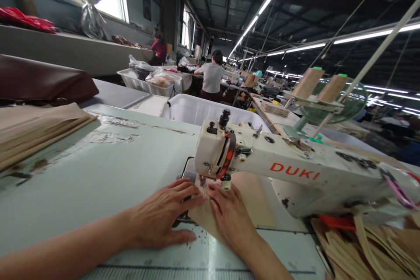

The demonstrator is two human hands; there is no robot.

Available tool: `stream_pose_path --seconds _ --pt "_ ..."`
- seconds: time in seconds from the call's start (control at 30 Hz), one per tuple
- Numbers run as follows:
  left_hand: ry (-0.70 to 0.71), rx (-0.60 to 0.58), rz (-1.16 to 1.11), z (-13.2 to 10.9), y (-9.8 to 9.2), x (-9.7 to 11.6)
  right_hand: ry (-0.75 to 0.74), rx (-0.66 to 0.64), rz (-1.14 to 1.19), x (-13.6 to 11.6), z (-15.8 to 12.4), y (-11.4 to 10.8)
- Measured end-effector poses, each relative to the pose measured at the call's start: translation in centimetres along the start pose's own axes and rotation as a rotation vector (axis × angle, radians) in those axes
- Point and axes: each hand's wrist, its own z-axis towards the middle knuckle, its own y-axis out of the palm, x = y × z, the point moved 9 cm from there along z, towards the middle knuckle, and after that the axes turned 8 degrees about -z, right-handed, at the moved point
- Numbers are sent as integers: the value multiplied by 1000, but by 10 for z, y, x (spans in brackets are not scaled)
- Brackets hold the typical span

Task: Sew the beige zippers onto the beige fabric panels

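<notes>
A beige fabric piece lies under the head of a white sewing machine lettered DUKI. My left hand rests left of the needle area, fingers stretched forward with the thumb apart, its fingertips on the fabric's edge. On the other side, my right hand lies flat on the fabric, fingertips close to the presser foot. Both hands are open, pressing on the cloth rather than gripping it. The machine head and my fingers partly hide the stitching spot.
A stack of beige pieces and a dark brown leather-like item lie at left. Beige strips are heaped at lower right. Two thread cones stand behind the machine. Beyond are a white bin and a seated person.
</notes>
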Motion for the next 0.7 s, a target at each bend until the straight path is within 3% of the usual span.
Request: stream_pose_path --seconds 0.3,0.57,0.7 --pt "-3 57 64 5 0 -14 -14 50 -17 14 3 14" --pt "-36 44 49 4 5 -20 5 193 -32 14 -2 5" --pt "-50 49 51 7 4 -20 -2 188 -59 13 -1 8"
